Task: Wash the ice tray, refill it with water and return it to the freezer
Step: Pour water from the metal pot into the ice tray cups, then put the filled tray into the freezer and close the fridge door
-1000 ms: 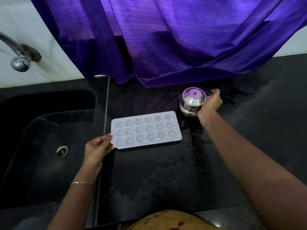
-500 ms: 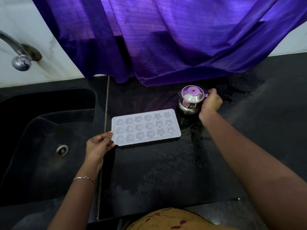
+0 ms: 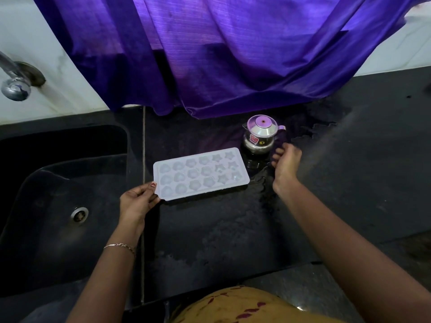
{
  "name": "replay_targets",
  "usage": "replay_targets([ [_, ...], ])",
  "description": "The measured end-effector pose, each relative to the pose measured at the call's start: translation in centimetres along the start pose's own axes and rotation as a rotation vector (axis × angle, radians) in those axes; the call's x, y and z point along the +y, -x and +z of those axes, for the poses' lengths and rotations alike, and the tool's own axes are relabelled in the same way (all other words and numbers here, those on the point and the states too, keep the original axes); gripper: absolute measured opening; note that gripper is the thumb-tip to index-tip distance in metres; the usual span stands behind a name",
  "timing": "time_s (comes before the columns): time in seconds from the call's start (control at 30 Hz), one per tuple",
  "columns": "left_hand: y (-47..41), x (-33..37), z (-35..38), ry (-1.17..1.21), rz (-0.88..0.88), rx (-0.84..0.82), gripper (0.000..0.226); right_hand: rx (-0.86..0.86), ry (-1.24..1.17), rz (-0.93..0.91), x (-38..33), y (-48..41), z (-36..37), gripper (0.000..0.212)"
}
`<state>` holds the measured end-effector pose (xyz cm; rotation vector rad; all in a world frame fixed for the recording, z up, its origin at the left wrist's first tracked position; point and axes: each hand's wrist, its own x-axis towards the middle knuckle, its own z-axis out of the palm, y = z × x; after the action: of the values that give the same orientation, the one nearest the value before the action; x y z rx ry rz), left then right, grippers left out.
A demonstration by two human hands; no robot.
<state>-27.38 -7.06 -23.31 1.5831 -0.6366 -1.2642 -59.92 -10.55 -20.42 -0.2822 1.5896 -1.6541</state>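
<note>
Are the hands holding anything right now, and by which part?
Left hand pinches the ice tray by its near left corner. Right hand holds nothing, beside the steel pot.

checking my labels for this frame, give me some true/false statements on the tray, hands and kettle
1. The ice tray rests on the counter. True.
2. The left hand pinches the tray's left end. True.
3. The kettle stands in the sink. False: it stands on the counter, behind the tray's right end.
4. The right hand holds the tray. False: it is beside the kettle, off the tray.
5. The kettle's lid is off. False: it is on.
</note>
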Motion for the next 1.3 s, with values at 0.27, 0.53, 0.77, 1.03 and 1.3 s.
replay_targets([
  [0.27,0.0,0.4,-0.2,0.035,-0.037,-0.044,0.008,-0.336,0.546,-0.077,3.6,3.3,0.1,0.025],
  [0.53,-0.2,1.1,-0.7,0.118,-0.120,-0.128,0.006,-0.412,0.646,-0.116,3.3,5.0,0.9,0.028],
  [0.77,0.3,1.4,-1.3,0.151,-0.142,-0.157,0.010,-0.425,0.560,-0.060,3.6,5.1,0.3,0.032],
  [1.03,2.6,1.8,-3.5,0.190,-0.117,-0.072,0.012,-0.531,0.504,-0.032,2.6,6.3,0.8,0.035],
  [1.3,7.9,1.5,-7.8,0.371,-0.082,0.117,0.011,-0.781,0.473,0.037,1.9,9.0,3.2,0.034],
])
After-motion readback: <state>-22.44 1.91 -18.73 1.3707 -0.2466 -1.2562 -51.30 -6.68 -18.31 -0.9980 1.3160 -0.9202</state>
